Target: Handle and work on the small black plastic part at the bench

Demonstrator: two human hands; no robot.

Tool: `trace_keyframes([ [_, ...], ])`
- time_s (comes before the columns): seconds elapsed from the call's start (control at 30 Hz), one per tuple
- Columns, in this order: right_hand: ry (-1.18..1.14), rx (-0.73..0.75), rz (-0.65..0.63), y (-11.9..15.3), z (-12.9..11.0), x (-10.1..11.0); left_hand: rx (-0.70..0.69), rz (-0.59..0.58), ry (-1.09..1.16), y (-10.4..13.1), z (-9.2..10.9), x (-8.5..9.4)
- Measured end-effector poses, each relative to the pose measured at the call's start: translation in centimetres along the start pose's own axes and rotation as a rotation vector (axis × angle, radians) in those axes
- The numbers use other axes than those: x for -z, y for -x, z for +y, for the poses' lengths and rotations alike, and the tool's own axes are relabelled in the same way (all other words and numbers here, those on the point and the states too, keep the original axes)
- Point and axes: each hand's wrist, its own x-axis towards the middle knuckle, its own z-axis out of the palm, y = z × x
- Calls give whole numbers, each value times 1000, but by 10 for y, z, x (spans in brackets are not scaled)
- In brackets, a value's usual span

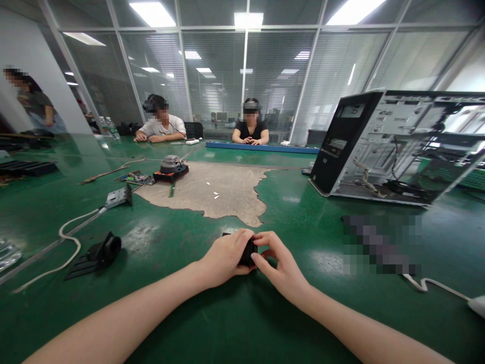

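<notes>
In the lower middle of the head view, my left hand [226, 255] is wrapped over a small black part [248, 253] just above the green table. The thumb and fingertips of my right hand [278, 260] close on the part's right side. Most of the part is hidden by my fingers, so I cannot tell its exact kind. To the left lies a black plastic piece [100, 253] with a round opening and flat slats. Farther back on that side is a metal bracket [117, 196].
An open computer case [344, 151] stands at the right. A pixelated dark object [379, 245] lies before it, with a white cable [441, 285]. A fan-like unit [172, 168] sits by the brown patch [223, 189]. Two people sit beyond the table; another stands far left.
</notes>
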Motion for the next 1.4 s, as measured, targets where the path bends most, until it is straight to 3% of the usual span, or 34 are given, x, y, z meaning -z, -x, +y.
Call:
trace_keyframes([
  [0.3, -103, -189, -75, -4, 0, -1, -3, 8, -15, -1, -1, 0],
  [0.43, 38, -103, 27, -4, -6, 3, 12, -1, -21, -1, -1, 0],
  [0.6, 12, -201, 157, -5, -3, 9, 29, 20, -19, -1, -1, -1],
  [0.8, -261, -263, -59, -7, 1, 2, 27, 19, -7, 0, -1, -2],
  [0.93, -245, -304, -76, -13, 3, 3, 14, 22, -6, 0, 0, -1],
  [1.17, -115, -239, -123, -13, -3, 7, -1, 20, -2, -1, 0, -1],
  [1.4, 174, -28, -67, 0, -9, 4, -11, 14, -2, 0, 0, 0],
])
